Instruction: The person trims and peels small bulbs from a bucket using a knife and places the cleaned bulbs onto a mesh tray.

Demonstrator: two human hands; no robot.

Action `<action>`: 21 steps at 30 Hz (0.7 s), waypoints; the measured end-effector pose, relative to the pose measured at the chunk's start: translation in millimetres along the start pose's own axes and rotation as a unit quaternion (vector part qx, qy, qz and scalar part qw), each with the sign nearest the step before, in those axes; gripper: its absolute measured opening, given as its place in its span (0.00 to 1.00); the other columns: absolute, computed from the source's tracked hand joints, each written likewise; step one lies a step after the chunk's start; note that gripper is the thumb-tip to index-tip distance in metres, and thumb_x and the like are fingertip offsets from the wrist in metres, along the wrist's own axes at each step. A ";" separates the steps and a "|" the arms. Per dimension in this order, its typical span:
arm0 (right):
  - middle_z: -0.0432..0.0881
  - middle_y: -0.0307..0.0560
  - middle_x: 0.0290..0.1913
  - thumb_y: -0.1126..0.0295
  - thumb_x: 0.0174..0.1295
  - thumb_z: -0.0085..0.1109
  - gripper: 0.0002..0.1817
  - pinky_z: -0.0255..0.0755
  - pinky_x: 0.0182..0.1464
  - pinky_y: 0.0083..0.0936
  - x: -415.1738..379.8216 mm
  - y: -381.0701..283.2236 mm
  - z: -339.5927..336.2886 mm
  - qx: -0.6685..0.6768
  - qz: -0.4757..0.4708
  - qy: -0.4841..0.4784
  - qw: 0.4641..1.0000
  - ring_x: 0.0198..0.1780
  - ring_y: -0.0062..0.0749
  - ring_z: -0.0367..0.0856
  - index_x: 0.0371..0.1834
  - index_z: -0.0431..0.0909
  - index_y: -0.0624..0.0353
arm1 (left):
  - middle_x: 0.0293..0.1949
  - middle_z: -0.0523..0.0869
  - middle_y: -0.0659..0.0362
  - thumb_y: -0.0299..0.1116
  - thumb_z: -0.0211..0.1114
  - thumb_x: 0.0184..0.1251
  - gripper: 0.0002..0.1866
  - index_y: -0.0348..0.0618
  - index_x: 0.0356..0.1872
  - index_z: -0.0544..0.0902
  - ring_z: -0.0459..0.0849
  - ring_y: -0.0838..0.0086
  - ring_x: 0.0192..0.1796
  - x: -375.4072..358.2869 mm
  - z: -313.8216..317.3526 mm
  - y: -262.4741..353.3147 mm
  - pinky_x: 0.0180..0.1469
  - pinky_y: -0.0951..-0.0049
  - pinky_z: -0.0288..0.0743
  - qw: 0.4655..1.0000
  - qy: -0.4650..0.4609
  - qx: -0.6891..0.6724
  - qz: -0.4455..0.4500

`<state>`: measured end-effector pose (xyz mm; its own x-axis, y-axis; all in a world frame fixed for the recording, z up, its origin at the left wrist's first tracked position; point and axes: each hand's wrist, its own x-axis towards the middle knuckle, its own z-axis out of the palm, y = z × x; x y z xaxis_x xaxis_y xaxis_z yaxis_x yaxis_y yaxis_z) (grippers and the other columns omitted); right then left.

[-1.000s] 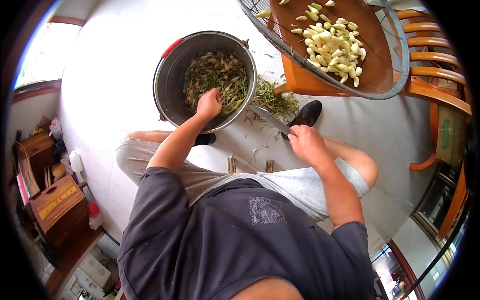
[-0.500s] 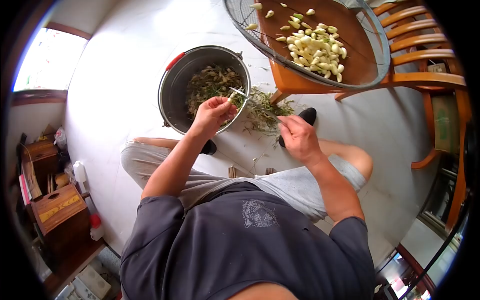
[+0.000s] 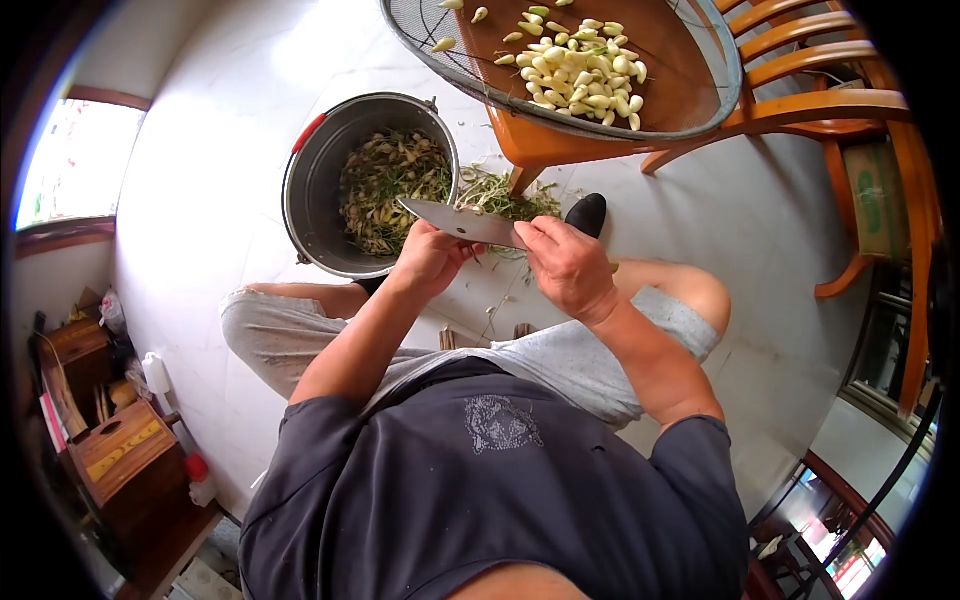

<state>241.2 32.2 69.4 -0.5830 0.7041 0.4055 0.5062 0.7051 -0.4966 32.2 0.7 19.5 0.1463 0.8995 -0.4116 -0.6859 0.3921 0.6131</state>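
Note:
My right hand (image 3: 568, 268) is closed round the handle of a knife (image 3: 470, 224). Its broad blade points left, flat side up, over the bucket's rim and my left fingertips. Below the blade, my left hand (image 3: 428, 262) has its fingers pinched together; what they hold is hidden by the knife. Under the knife tip stands a dark metal bucket (image 3: 312, 225) with a red grip on its handle. Brownish, dry-looking trimmings with green stalks (image 3: 390, 190) lie inside it. More cut green stalks (image 3: 495, 193) are heaped on the floor just right of the bucket.
A round mesh sieve (image 3: 440, 60) rests on a wooden chair (image 3: 540, 150), holding many small white bulbs (image 3: 585, 75). My black shoe (image 3: 587, 214) is by the stalk heap. Wooden boxes (image 3: 125, 450) stand at the left.
The knife has turned its flat side up and moved left over my left fingertips. The small white bulb seen in my left fingers before is now hidden. The whole view has shifted slightly.

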 end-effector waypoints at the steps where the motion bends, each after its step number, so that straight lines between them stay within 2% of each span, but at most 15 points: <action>1: 0.79 0.45 0.37 0.79 0.49 0.63 0.15 0.77 0.36 0.29 0.1 0.1 -0.8 -0.001 0.001 -0.001 1.000 0.35 0.39 0.82 0.43 0.79 0.61 | 0.41 0.80 0.52 0.26 0.55 0.67 0.11 0.36 0.48 0.73 0.78 0.67 0.39 0.4 1.1 -0.1 0.41 0.66 0.73 1.000 0.004 -0.001 -0.001; 8: 0.79 0.45 0.36 0.78 0.50 0.63 0.15 0.77 0.35 0.29 1.1 0.9 -1.2 0.000 0.006 -0.008 1.000 0.35 0.39 0.82 0.43 0.79 0.61 | 0.40 0.80 0.52 0.21 0.56 0.63 0.12 0.35 0.47 0.73 0.78 0.69 0.36 -0.5 9.1 0.7 0.40 0.68 0.74 1.000 0.023 -0.007 -0.002; 11: 0.79 0.45 0.36 0.78 0.50 0.63 0.15 0.76 0.35 0.29 0.6 1.4 0.4 0.005 0.009 -0.013 1.000 0.34 0.39 0.81 0.43 0.79 0.61 | 0.40 0.82 0.54 0.18 0.53 0.64 0.11 0.34 0.46 0.76 0.79 0.72 0.37 1.2 2.2 -2.0 0.41 0.70 0.75 1.000 0.009 -0.017 -0.004; 14: 0.79 0.45 0.37 0.79 0.50 0.63 0.15 0.76 0.35 0.29 1.5 0.7 0.9 0.009 0.008 -0.013 1.000 0.34 0.39 0.81 0.43 0.79 0.62 | 0.37 0.82 0.54 0.17 0.55 0.63 0.09 0.33 0.43 0.77 0.80 0.72 0.35 2.6 -0.3 -1.8 0.40 0.72 0.75 0.999 0.006 0.029 0.030; 17: 0.77 0.46 0.36 0.77 0.52 0.58 0.14 0.76 0.34 0.29 0.0 2.8 4.5 0.004 -0.004 -0.003 1.000 0.33 0.39 0.80 0.43 0.77 0.60 | 0.34 0.83 0.55 0.17 0.57 0.63 0.07 0.33 0.41 0.78 0.80 0.72 0.33 0.8 4.3 1.8 0.39 0.73 0.75 0.997 0.011 0.054 0.057; 20: 0.78 0.50 0.37 0.75 0.54 0.56 0.10 0.76 0.36 0.33 -7.1 5.4 10.1 0.004 0.056 -0.015 0.998 0.35 0.44 0.81 0.41 0.78 0.60 | 0.34 0.83 0.55 0.20 0.58 0.65 0.07 0.33 0.42 0.77 0.80 0.73 0.33 4.7 0.5 0.3 0.39 0.74 0.75 0.997 0.008 0.048 0.062; 21: 0.79 0.51 0.37 0.74 0.55 0.55 0.10 0.76 0.37 0.35 -12.6 13.8 12.7 -0.012 0.113 -0.066 0.991 0.35 0.46 0.81 0.40 0.79 0.60 | 0.34 0.83 0.55 0.21 0.58 0.66 0.07 0.33 0.43 0.77 0.80 0.73 0.34 4.6 -0.6 2.0 0.40 0.74 0.75 0.997 -0.004 0.048 0.055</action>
<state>247.4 32.0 47.6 -0.5308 0.8279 0.1812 0.6471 0.5340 -0.5441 31.1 5.5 18.4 0.0797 0.9394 -0.3334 -0.6261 0.3074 0.7165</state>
